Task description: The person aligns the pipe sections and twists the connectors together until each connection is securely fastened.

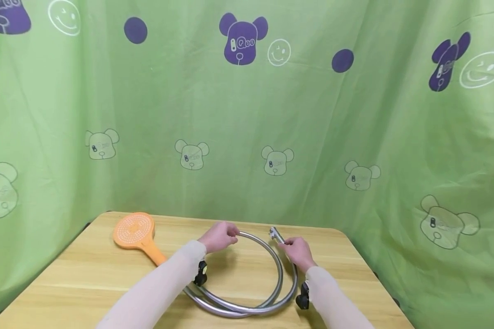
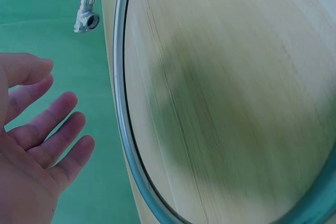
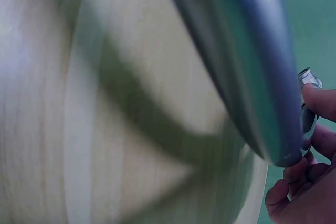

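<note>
A shiny metal shower hose (image 1: pixel 280 274) lies in loops on the wooden table, its upper curve ending visually at my left hand (image 1: pixel 218 236). In the left wrist view the left hand's fingers (image 2: pixel 58 116) are loosely bent with nothing between them, and the hose (image 2: pixel 119 77) passes apart from them. My right hand (image 1: pixel 299 252) pinches the hose near its chrome end fitting (image 1: pixel 274 234), which points up and away. An open round socket shows on that fitting (image 2: pixel 86 22). The orange shower head (image 1: pixel 133 230) lies at the left, its handle partly hidden by my left sleeve.
The wooden table (image 1: pixel 86 283) has its far edge close to a green curtain (image 1: pixel 247 192) with printed bears. Curtain also hangs at both sides. A black wrist camera (image 1: pixel 201 274) is on the left forearm, another (image 1: pixel 302 297) on the right.
</note>
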Demonstrator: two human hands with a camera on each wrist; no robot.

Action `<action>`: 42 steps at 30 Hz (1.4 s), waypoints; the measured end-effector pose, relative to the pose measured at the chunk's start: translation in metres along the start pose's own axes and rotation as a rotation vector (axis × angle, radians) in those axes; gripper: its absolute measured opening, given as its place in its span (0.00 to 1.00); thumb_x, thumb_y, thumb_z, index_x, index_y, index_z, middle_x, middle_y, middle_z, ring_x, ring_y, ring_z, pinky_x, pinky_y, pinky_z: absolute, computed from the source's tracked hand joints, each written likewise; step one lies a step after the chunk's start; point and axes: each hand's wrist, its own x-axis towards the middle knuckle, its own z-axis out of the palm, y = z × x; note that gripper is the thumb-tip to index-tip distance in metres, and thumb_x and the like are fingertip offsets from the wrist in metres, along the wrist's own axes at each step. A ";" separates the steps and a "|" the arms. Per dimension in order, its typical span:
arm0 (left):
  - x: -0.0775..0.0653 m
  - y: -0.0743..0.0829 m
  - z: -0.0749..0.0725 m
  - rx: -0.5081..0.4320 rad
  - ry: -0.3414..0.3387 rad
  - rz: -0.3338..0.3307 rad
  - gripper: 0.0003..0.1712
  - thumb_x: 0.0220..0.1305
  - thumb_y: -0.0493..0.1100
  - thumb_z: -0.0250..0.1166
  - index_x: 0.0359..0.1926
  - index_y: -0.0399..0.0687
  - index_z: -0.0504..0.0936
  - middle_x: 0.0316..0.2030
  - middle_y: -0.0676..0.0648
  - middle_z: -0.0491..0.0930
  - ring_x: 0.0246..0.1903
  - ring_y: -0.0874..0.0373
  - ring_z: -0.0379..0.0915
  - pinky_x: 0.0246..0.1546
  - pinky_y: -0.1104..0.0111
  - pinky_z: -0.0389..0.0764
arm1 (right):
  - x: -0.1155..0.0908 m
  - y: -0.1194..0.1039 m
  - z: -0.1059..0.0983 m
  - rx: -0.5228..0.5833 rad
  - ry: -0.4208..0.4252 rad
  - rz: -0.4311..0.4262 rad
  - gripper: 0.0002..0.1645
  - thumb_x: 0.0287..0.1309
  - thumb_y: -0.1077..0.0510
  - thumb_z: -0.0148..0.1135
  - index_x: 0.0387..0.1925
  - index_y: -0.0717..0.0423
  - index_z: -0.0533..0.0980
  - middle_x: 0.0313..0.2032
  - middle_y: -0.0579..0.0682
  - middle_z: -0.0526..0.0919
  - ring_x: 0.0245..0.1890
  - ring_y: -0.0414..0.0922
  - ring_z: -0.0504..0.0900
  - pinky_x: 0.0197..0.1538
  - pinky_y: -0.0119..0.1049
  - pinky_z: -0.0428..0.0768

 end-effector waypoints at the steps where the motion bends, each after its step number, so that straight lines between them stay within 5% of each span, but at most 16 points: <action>1: -0.001 0.000 0.000 -0.003 0.002 -0.003 0.12 0.64 0.39 0.67 0.49 0.45 0.85 0.42 0.47 0.85 0.43 0.55 0.80 0.47 0.60 0.82 | 0.000 0.001 0.000 -0.009 0.003 0.000 0.14 0.60 0.52 0.68 0.38 0.60 0.85 0.27 0.51 0.79 0.27 0.45 0.71 0.27 0.35 0.69; 31: -0.002 0.000 0.001 0.029 0.001 -0.019 0.12 0.64 0.38 0.66 0.48 0.43 0.86 0.43 0.46 0.86 0.44 0.54 0.81 0.51 0.58 0.82 | -0.007 0.009 -0.014 -0.216 0.023 0.037 0.12 0.55 0.53 0.69 0.27 0.58 0.83 0.22 0.50 0.79 0.23 0.46 0.75 0.24 0.35 0.70; 42: -0.003 -0.003 0.007 0.061 -0.013 0.010 0.14 0.64 0.35 0.64 0.51 0.40 0.84 0.46 0.41 0.85 0.48 0.50 0.81 0.54 0.54 0.81 | -0.006 0.019 -0.017 -0.268 0.002 0.030 0.20 0.54 0.52 0.70 0.44 0.63 0.82 0.37 0.56 0.86 0.33 0.50 0.81 0.33 0.41 0.78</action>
